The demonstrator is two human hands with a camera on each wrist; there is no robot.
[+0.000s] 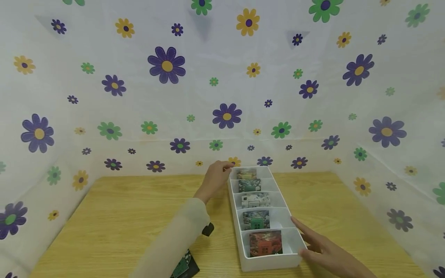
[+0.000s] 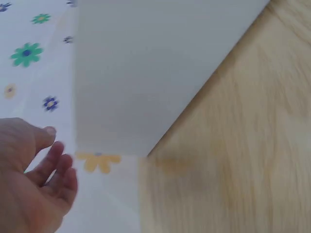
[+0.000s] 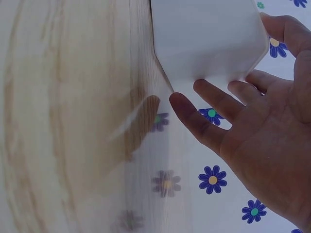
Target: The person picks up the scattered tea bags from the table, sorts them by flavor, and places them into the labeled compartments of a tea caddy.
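Note:
A long white divided organizer box [image 1: 272,263] stands on the table with its short end towards me. Its several compartments run away from me in a row, each with a picture card in it; a red card [image 1: 265,243] is nearest and a green one [image 1: 256,220] lies behind it. At the far left corner is my left hand [image 1: 216,175], fingers loosely bent beside the box wall [image 2: 126,82]; whether they touch it I cannot tell. My right hand [image 1: 326,247] rests its extended fingertips along the box's near right side, thumb by the front corner.
Dark green-and-black cards [image 1: 187,266] lie on the wooden table [image 1: 132,216], partly under my left forearm. A white flower-print cloth [image 1: 194,96] walls off the table's back and both sides, close behind the box's far end.

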